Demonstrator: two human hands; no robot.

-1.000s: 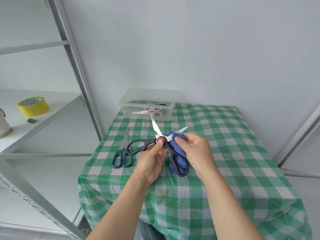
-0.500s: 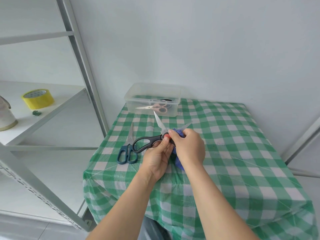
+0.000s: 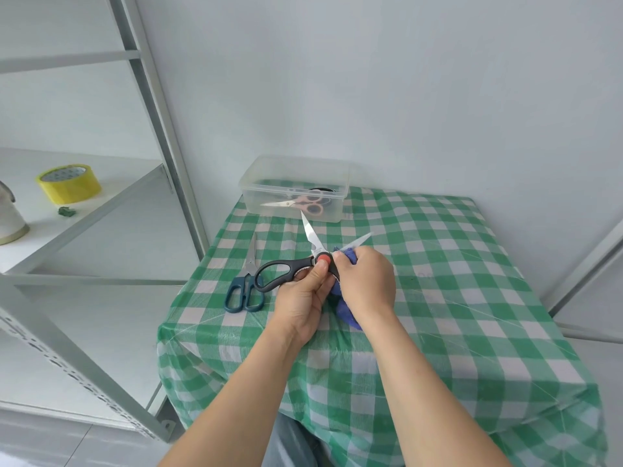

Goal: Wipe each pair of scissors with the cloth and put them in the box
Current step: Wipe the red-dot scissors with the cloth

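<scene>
My left hand (image 3: 303, 298) grips the black-handled scissors (image 3: 286, 269) at their red pivot, blades spread apart above the table. My right hand (image 3: 365, 281) holds the blue cloth (image 3: 347, 310) wrapped around the base of the right blade, whose tip pokes out beyond my fingers. A second pair, the dark blue-handled scissors (image 3: 246, 284), lies closed on the tablecloth to the left. The clear plastic box (image 3: 296, 170) stands at the table's far edge and holds a pink-handled pair and something dark beside it.
The small table (image 3: 455, 298) wears a green-and-white checked cover and stands against a white wall. A metal shelf frame (image 3: 168, 136) rises close on the left; its shelf carries a yellow tape roll (image 3: 69, 183) and a white object (image 3: 8, 217).
My right hand slid the cloth along the right blade toward the pivot and back out a little, so the blade tip shows again. The camera view shifted slightly.
</scene>
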